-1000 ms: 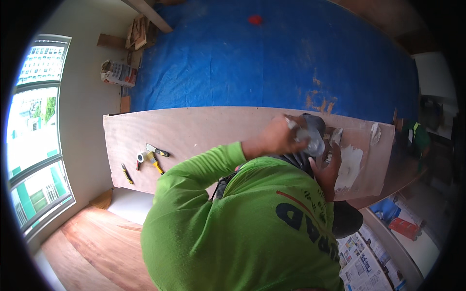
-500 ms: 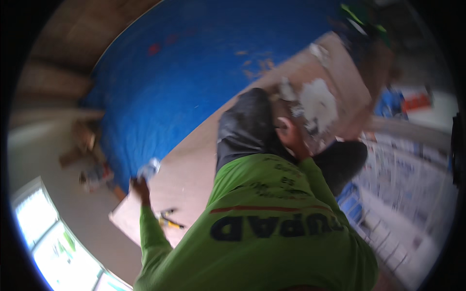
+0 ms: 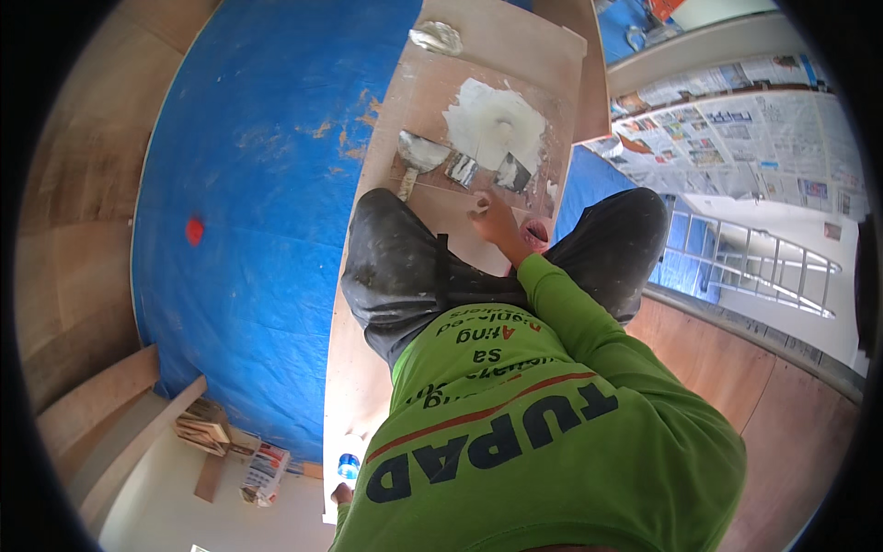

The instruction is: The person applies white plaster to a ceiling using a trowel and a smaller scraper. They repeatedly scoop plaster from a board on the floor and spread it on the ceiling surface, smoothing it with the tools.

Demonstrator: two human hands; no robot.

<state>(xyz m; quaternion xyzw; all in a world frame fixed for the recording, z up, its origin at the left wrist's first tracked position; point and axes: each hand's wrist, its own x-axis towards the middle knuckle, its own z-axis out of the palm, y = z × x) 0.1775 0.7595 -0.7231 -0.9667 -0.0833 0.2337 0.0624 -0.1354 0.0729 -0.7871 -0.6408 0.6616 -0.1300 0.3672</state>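
Observation:
I sit on a long pale board with my legs bent. My left hand shows only in part at the lower edge, closed at one end of a clear plastic bottle with blue on it. In front of my lap, my right hand has its fingers curled together; whatever is in them, I cannot make out. Just beyond it lie a metal putty blade and a second smeared putty blade. A wide handled putty knife rests to the left. White putty spreads across the board behind them.
A pinkish container stands beside my right wrist. Crumpled plastic lies at the board's far end. Blue tarp covers the left, with a red spot. A ladder and newspaper-covered surface are at right.
My view has swung round and grown sharper, so the board now runs nearly upright. My left hand and the bottle sit lower, closer to my side. The yellow-handled tool is out of sight.

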